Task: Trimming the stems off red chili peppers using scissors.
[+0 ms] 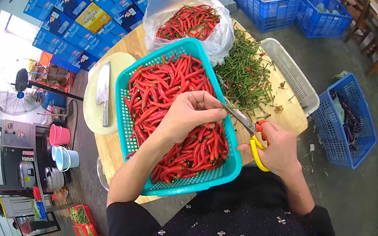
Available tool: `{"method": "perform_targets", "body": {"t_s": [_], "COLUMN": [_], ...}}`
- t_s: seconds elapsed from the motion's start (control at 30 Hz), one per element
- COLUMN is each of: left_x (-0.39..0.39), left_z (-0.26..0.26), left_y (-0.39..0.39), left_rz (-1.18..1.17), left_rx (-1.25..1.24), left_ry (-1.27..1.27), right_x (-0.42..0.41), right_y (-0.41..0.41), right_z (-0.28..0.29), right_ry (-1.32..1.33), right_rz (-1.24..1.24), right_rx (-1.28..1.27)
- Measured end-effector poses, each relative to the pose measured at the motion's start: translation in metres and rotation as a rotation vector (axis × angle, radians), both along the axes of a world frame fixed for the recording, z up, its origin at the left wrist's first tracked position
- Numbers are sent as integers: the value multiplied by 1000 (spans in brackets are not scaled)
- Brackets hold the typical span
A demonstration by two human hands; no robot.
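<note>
My left hand (199,112) is over a teal plastic basket (234,168) full of red chili peppers (156,91), its fingertips pinched on a chili whose green stem sticks out to the right. At that stem are the blades of scissors (241,120) with yellow and orange handles, held in my right hand (277,146). Beyond the basket's right side lies a heap of cut green stems (246,71) on the wooden table (287,113). An open clear plastic bag (155,12) with more red chilies stands behind the basket.
A cleaver (104,88) lies on a round cutting board (89,115) left of the basket. A white plastic basket (290,70) is against the table's right edge. On the floor at right stands a blue crate (334,138) with dark purple vegetables; blue crates (269,13) stand behind. A fan (19,88) is at left.
</note>
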State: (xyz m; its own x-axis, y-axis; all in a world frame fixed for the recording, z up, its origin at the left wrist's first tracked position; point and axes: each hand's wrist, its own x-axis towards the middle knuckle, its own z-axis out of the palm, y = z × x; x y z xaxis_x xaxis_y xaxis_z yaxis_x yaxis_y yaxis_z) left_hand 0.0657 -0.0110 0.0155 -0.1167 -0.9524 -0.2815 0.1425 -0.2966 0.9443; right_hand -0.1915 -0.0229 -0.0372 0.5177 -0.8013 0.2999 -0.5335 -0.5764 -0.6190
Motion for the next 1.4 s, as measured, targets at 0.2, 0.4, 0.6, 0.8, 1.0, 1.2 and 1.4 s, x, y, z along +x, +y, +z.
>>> {"method": "perform_targets", "body": {"t_s": [0.2,0.4,0.6,0.8,1.0,1.2,1.4], "left_x": [-7,-9,-16,-27,-41,-40,-27], "left_z": [3,1,1,5,15,14,20], "left_y": [1,-1,-11,-26,-41,-41,-25], "left_rz": [9,1,-24,-52,-75,-82,-53], "left_rx": [33,30,71,105,160,39,19], "left_ry": [49,70,6,-122,-208,-114,-57], "right_x": [-4,-6,-12,-12,-10,-16,-21], "right_y": [-3,-5,-4,-4,1,0,-17], "right_z": [3,4,-7,-18,-33,-40,-41], "right_ry": [73,36,3,-87,-156,-407,-387], "right_rz": [-54,-31,-52,-73,-117,-179,-222], "right_rx": [-150,-138,-66,20,165,393,413]}}
